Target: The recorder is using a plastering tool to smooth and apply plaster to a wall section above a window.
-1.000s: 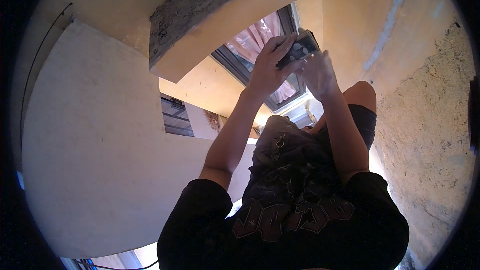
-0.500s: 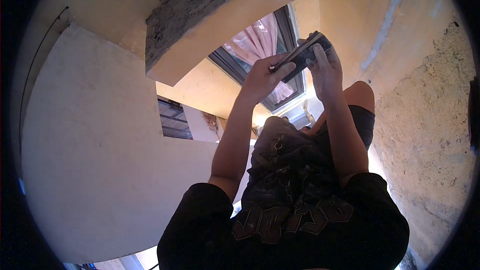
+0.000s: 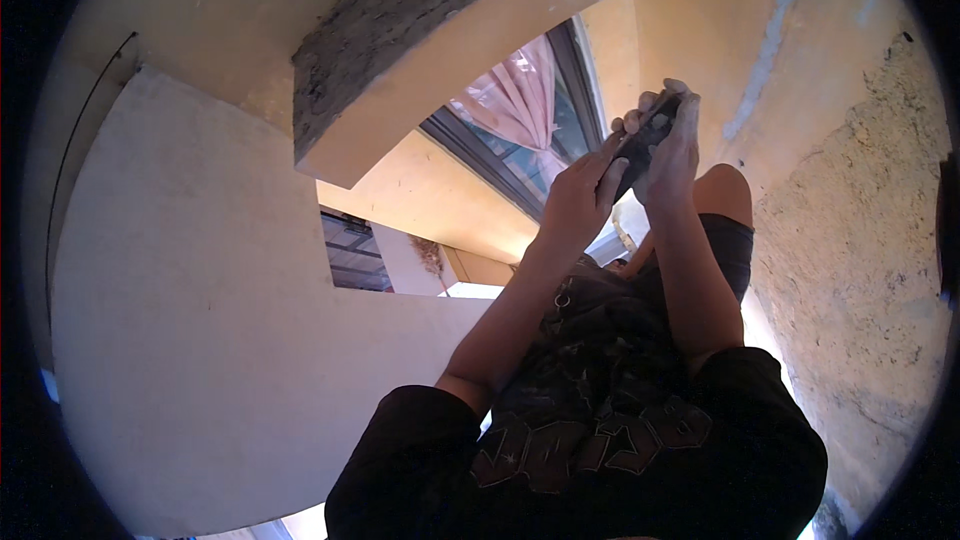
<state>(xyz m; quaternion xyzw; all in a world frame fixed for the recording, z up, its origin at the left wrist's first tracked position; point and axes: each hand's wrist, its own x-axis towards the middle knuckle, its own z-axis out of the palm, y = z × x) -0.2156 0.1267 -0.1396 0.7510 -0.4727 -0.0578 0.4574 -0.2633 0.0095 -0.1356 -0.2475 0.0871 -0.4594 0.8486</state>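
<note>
A dark, flat, rectangular thing [image 3: 650,135] is held up in front of me, tilted, with pale smudges on its face. I cannot make out its kind. My left hand [image 3: 583,190] is closed on its lower left end, the thumb lying along the face. My right hand [image 3: 676,158] wraps the right side, with fingertips curling over the far top edge. Pale, dusty-looking marks show on the fingers. Both hands hide much of its outline.
A window [image 3: 505,130] with a pink curtain [image 3: 520,90] lies beyond my hands. A rough-topped ledge [image 3: 430,50] juts in at upper left, above a pale wall [image 3: 200,310]. Patchy, peeling plaster [image 3: 850,240] covers the right-hand wall.
My left hand has moved right and slightly down, closer to the right hand. The dark rectangular thing has turned steeper and shifted right, and my right hand now wraps its side.
</note>
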